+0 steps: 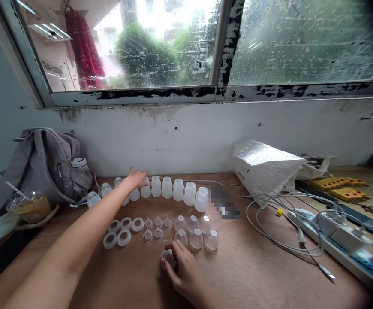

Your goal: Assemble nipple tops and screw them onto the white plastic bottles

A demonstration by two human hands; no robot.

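My left hand (137,177) reaches across to the row of frosted plastic baby bottles (166,188), its visible fingers apart. It is over the bottle tops; whether it touches one I cannot tell. My right hand (184,265) has its fingers closed round a ring with a clear nipple (167,258), low over the table's front. Beyond it lie clear dome caps (196,239) in two rows. To their left are several clear nipples (158,233) and white screw rings (124,237). My left forearm hides part of the bottle row.
A grey backpack (45,167) and a drink cup (32,206) stand at the left. At the right are a white bag (263,167), loose cables (254,219) and a power strip (337,249). The wall and window (135,92) close off the back.
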